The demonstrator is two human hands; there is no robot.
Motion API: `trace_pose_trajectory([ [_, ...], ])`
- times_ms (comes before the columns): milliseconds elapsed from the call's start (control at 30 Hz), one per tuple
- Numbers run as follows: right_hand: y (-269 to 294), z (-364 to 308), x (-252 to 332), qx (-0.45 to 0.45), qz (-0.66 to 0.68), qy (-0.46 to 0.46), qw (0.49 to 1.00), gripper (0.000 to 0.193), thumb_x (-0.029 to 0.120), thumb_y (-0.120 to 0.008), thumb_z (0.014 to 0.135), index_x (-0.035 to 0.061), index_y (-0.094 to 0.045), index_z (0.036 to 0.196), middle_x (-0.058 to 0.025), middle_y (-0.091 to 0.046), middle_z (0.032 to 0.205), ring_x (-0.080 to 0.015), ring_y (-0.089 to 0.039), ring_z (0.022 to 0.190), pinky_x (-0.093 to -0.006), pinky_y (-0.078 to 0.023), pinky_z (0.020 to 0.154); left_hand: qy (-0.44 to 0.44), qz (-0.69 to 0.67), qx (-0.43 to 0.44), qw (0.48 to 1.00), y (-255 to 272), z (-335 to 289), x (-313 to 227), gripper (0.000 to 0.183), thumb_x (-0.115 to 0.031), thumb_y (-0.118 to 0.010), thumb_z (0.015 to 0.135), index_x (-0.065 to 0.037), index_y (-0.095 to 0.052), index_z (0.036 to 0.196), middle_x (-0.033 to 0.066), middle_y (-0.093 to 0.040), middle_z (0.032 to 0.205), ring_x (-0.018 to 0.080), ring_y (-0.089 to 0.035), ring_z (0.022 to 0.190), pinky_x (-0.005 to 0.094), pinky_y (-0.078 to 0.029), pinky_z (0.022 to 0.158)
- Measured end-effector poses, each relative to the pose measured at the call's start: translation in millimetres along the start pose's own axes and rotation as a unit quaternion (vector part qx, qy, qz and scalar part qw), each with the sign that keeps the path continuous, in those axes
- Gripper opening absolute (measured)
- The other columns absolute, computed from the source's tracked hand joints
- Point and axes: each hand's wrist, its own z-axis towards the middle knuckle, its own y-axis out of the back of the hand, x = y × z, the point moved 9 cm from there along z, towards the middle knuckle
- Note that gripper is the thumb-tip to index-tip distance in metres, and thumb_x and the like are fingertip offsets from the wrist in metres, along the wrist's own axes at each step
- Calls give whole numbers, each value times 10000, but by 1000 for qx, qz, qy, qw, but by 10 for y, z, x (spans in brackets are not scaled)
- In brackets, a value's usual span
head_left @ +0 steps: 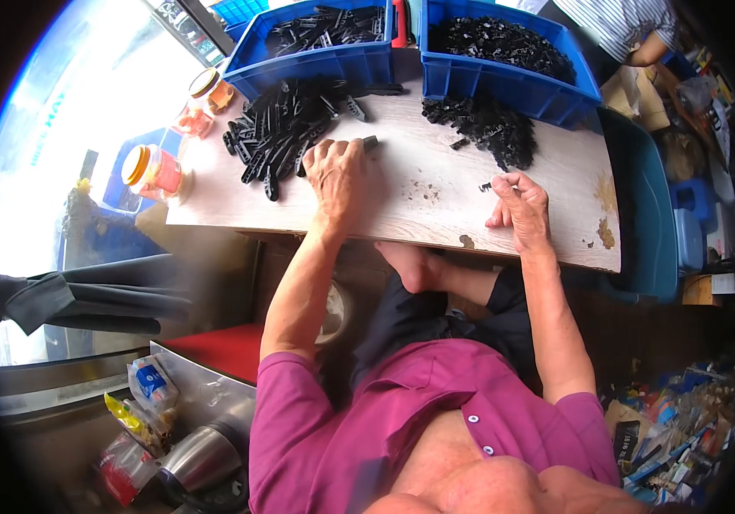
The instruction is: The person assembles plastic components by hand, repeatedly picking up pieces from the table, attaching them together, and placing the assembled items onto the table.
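My left hand is at the right edge of a heap of long black plastic parts, its fingers curled over a long black plastic part whose end sticks out past the fingertips. My right hand is over the right side of the table, thumb and forefinger pinched together. A small black plastic piece shows at the tips of that pinch. Just beyond it lies a pile of small black plastic pieces.
Two blue bins stand at the table's far edge: the left bin holds long black parts, the right bin small pieces. Lidded jars stand at the left. A teal tub adjoins the worn white table. Another person is at the far right.
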Motion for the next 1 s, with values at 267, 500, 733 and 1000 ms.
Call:
trace_pose_trajectory([
  [267,12,-5,-20,-5,9,-5,1000,192,207,-745,854,60,-624,875,19,-441,471,-100,-482,386,-284,-520,437,151,-19,-6,988,-31,-48,192,185,-313,-666,852,-135,-706,826,69,-678,909,286,-583,945,438,-414,836],
  [500,15,-11,-5,-10,12,4,1000,196,212,-741,857,55,-627,882,15,-449,479,-102,-496,398,-285,-521,435,102,-167,27,980,-40,-224,-113,208,-155,-729,753,-101,-675,946,62,-676,912,299,-580,980,416,-435,884],
  [733,17,-31,-11,-12,21,4,1000,201,218,-742,855,54,-632,891,14,-448,479,-106,-504,409,-290,-526,437,66,-111,-32,991,121,-226,-206,214,-127,-716,771,-79,-668,974,92,-671,888,291,-603,924,395,-456,860],
  [1000,50,-52,42,-46,65,8,997,196,242,-723,870,70,-647,923,8,-444,475,-118,-506,414,-329,-540,421,254,-647,19,718,-326,-554,-569,232,-60,-686,865,-8,-613,1079,52,-633,854,119,-614,765,269,-517,622],
])
